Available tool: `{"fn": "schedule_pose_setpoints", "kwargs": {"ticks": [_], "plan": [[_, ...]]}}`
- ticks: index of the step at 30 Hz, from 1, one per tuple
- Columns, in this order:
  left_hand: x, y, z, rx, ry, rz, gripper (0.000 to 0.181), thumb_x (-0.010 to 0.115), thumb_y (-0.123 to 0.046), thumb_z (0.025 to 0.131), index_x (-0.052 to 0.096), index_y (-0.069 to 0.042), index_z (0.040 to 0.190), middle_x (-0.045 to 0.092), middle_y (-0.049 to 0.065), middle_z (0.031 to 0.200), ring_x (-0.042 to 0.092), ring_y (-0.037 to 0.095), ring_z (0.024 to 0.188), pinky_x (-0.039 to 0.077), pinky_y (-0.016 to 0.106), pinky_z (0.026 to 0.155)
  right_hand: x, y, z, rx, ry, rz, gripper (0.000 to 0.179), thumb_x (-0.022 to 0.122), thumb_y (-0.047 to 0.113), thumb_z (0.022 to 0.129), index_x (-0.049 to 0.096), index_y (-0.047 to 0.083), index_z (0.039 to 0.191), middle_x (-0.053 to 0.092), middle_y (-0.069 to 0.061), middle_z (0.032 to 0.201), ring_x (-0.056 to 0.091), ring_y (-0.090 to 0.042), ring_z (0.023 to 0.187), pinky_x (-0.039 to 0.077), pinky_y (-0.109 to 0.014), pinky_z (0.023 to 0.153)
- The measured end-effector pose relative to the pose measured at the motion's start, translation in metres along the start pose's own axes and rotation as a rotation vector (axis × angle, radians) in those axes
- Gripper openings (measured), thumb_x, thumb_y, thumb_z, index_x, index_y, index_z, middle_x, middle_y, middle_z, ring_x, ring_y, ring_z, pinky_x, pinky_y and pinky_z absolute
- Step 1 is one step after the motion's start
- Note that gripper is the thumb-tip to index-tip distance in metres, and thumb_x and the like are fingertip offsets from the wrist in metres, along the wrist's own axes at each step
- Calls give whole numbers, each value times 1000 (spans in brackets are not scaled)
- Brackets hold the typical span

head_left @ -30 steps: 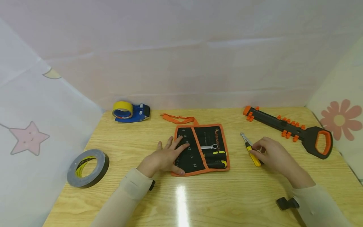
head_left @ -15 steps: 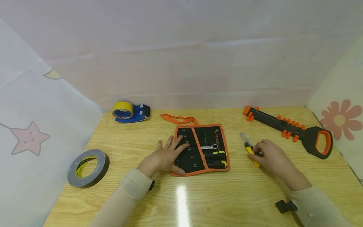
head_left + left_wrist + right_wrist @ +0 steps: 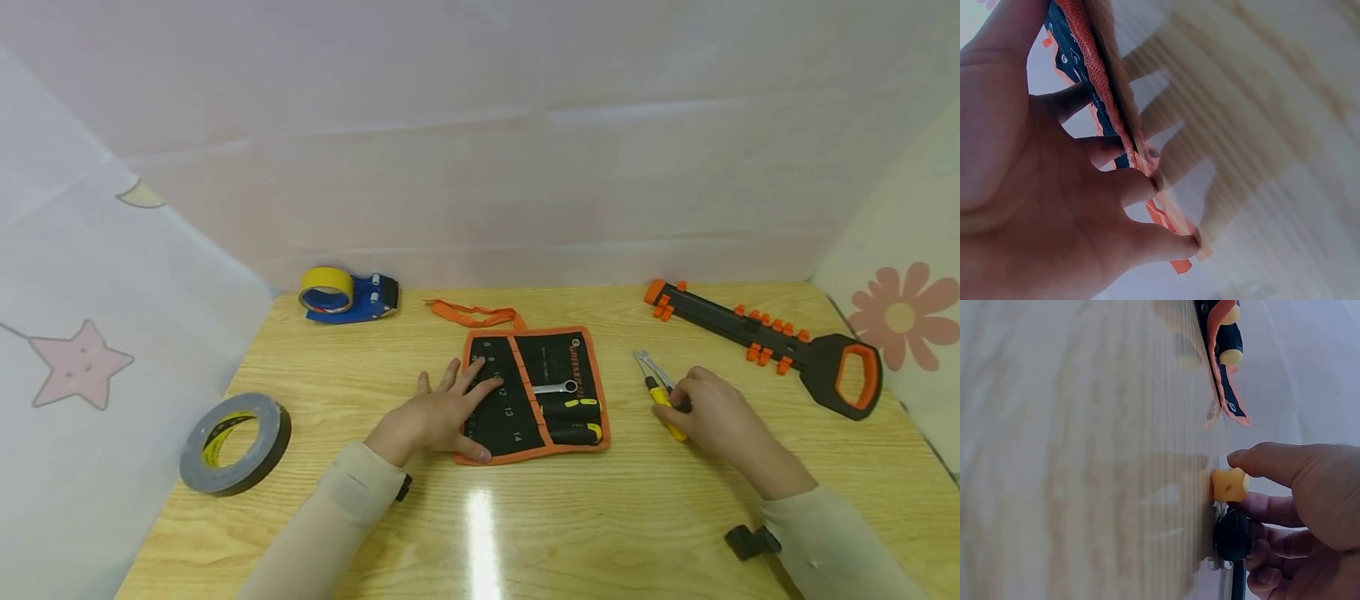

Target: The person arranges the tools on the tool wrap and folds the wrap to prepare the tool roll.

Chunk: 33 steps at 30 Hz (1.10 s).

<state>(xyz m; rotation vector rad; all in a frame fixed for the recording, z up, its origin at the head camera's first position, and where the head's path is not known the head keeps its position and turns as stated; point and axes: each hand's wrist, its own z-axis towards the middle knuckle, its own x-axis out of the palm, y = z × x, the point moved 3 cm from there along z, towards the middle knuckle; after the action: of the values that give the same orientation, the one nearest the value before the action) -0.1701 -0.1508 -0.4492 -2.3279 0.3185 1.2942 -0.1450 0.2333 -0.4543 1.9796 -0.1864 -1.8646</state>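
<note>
My left hand (image 3: 427,417) rests with spread fingers on the left half of a black tool pouch (image 3: 531,454) edged in orange. In the left wrist view its fingers (image 3: 1129,184) reach over the pouch's edge (image 3: 1094,69). A wrench (image 3: 551,388) and black-and-yellow handles (image 3: 573,432) sit in the pouch's right pockets. To the right, my right hand (image 3: 716,421) pinches a yellow-handled screwdriver (image 3: 660,402) lying on the table. Its thumb touches the yellow handle (image 3: 1230,485) in the right wrist view. A black-handled tool (image 3: 1233,534) with silver metal lies alongside, partly hidden by the fingers.
A black and orange toy-like saw-shaped rack (image 3: 772,342) lies at the back right. At the back left stands a blue tape dispenser (image 3: 363,300) with yellow tape (image 3: 326,283). A grey tape roll (image 3: 262,442) lies at the left. Cloth walls (image 3: 480,183) enclose the table.
My right hand has shifted slightly left, and its thumb has come across the yellow handle. The two tools' tips stand a little farther apart. My left hand stays put on the pouch.
</note>
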Motion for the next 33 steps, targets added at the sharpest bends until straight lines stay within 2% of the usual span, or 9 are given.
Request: {"fn": "schedule_pose_setpoints", "kwargs": {"ticks": [7,14,22,26,33], "plan": [[-1,-1,-1,6,5,-15,116,85,-60,86,15,-35,175,-12,6,184,-9,46,168,4,85,123,-1,0,1,20,6,26,28,83,26,95,73,2,84,63,-10,90,53,-19,75,45,-34,65],[1,1,0,20,6,-27,118,85,-64,84,13,-36,175,-12,6,184,-7,49,168,4,87,121,-8,2,2,46,-10,77,28,82,27,96,78,-1,94,67,-14,94,54,-20,75,42,-32,63],[0,-1,-1,6,10,-17,117,86,-61,85,16,-34,175,-11,7,184,-8,47,168,5,86,123,-13,5,4,40,-15,117,25,78,22,100,76,-3,102,69,-8,84,54,-15,69,41,-29,58],[3,2,2,8,6,-29,117,86,-60,85,16,-34,175,-11,8,184,-8,48,168,6,87,122,-14,7,5,23,-21,121,24,77,21,101,75,-2,105,70,-8,86,56,-15,71,43,-30,59],[0,0,0,0,0,-9,118,85,-64,84,16,-35,175,-11,5,184,-8,46,168,6,86,123,-14,15,8,-64,-74,102,15,76,14,101,75,-1,104,72,-8,89,61,-16,76,49,-35,66]]}}
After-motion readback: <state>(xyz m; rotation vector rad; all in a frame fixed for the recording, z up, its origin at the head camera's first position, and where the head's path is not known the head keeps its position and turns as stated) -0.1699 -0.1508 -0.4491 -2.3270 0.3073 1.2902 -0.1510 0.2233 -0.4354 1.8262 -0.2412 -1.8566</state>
